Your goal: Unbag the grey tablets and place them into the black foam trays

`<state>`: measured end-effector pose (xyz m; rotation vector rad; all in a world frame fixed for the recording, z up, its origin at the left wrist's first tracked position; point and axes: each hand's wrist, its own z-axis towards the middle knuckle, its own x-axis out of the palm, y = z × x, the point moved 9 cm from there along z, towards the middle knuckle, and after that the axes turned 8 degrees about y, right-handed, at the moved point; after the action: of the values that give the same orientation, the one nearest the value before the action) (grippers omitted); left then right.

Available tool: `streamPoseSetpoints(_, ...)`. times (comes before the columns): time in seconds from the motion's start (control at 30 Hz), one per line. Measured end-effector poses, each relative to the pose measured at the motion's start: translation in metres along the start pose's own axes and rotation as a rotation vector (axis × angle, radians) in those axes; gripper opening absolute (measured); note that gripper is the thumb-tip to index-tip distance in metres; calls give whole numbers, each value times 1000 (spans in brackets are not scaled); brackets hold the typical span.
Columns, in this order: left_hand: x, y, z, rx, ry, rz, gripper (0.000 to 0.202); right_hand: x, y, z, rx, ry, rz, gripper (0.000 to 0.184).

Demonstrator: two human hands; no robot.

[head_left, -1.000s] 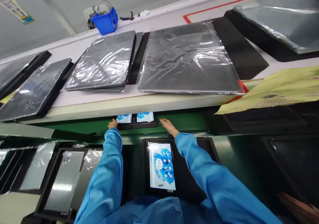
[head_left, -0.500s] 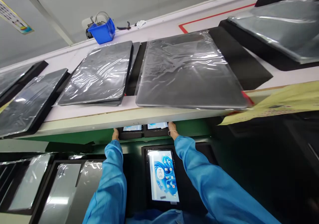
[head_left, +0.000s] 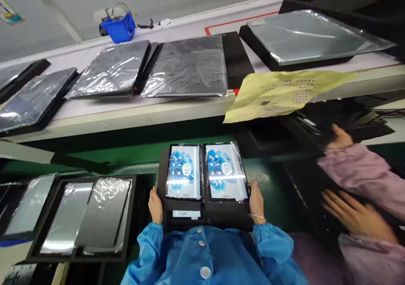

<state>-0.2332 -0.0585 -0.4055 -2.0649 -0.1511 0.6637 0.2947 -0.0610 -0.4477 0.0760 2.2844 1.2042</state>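
Observation:
My left hand (head_left: pixel 155 205) is closed on the left edge of a black tray (head_left: pixel 183 204), and my right hand (head_left: pixel 256 201) grips its right edge. Two lit tablets in clear film lie side by side in it, a left tablet (head_left: pixel 184 172) and a right tablet (head_left: pixel 225 172). Both screens show blue wallpaper, app icons and a clock. Below the tray's near edge, a strip of another lit tablet (head_left: pixel 186 213) peeks out, the rest hidden. My fingertips under the tray are out of sight.
On the left stands a black tray (head_left: pixel 132 217) of film-wrapped panels. A shelf (head_left: pixel 126 118) above bears wrapped panels (head_left: pixel 193 65), a blue bin (head_left: pixel 119 28) and a hanging yellow sheet (head_left: pixel 278 93). At right are a co-worker's hands (head_left: pixel 357 215) and pink sleeves.
Both my hands have drawn the tray from beneath the shelf toward my body, over the tablet that lay in front of me. The view has shifted right, and a co-worker's hands now show.

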Motion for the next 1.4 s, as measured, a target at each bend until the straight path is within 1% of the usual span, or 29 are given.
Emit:
streamPoseSetpoints(0.07,-13,23,-33,-37,-84,136,44,-12,-23,-26,2,-20,-52,38)
streamPoseSetpoints(0.13,-19,36,-56,-48,-119,251,43,-18,-35,-43,-20,-34,-119,39)
streamPoseSetpoints(0.2,-20,37,-72,-26,-157,373,43,-22,-32,-51,-73,-64,-200,45)
streamPoseSetpoints(0.27,-12,26,-83,36,-194,485,48,-19,-14,-56,-161,-97,-296,63)
streamPoseSetpoints(0.3,-1,18,-87,89,-190,534,51,-13,-1,-57,-218,-98,-348,75)
streamPoseSetpoints(0.33,14,7,-92,153,-167,576,55,-2,13,-59,-280,-82,-402,87)
streamPoseSetpoints(0.37,34,-4,-96,224,-125,606,60,11,26,-62,-343,-46,-457,97)
streamPoseSetpoints(0.4,58,-16,-101,306,-61,644,66,28,39,-64,-401,6,-511,103)
streamPoseSetpoints(0.47,111,-37,-113,469,89,759,82,62,55,-69,-481,117,-618,107)
streamPoseSetpoints(0.5,136,-44,-119,540,162,860,91,77,59,-71,-499,164,-667,109)
streamPoseSetpoints(0.53,157,-48,-124,587,221,960,100,90,60,-71,-503,203,-712,112)
streamPoseSetpoints(0.57,174,-49,-127,608,267,1058,109,99,59,-70,-496,232,-754,116)
streamPoseSetpoints(0.6,184,-48,-127,601,299,1141,117,106,57,-69,-482,254,-791,121)
streamPoseSetpoints(0.63,190,-45,-126,573,321,1200,124,111,55,-67,-465,271,-826,125)
streamPoseSetpoints(0.67,193,-41,-125,543,344,1245,128,114,52,-65,-447,285,-857,127)
streamPoseSetpoints(0.73,193,-34,-121,502,386,1303,129,118,48,-62,-414,310,-912,129)
streamPoseSetpoints(0.83,183,-29,-117,492,422,1331,126,115,45,-59,-377,348,-971,130)
streamPoseSetpoints(0.97,162,-28,-111,496,479,1352,137,98,46,-57,-369,415,-1021,137)
streamPoseSetpoints(1.03,155,-30,-110,496,500,1365,142,87,47,-56,-379,457,-1040,141)
streamPoseSetpoints(1.07,153,-31,-109,491,497,1369,142,82,49,-56,-382,470,-1046,141)
streamPoseSetpoints(1.13,155,-37,-109,470,446,1371,138,73,56,-58,-394,468,-1046,135)
streamPoseSetpoints(1.2,160,-46,-110,447,363,1370,128,69,66,-61,-409,443,-1033,128)
streamPoseSetpoints(1.27,167,-54,-114,446,307,1362,112,68,76,-65,-425,428,-1011,120)
streamPoseSetpoints(1.33,171,-61,-120,461,294,1343,100,69,83,-69,-429,434,-979,114)
streamPoseSetpoints(1.4,170,-68,-125,468,298,1308,100,66,88,-73,-427,436,-935,112)
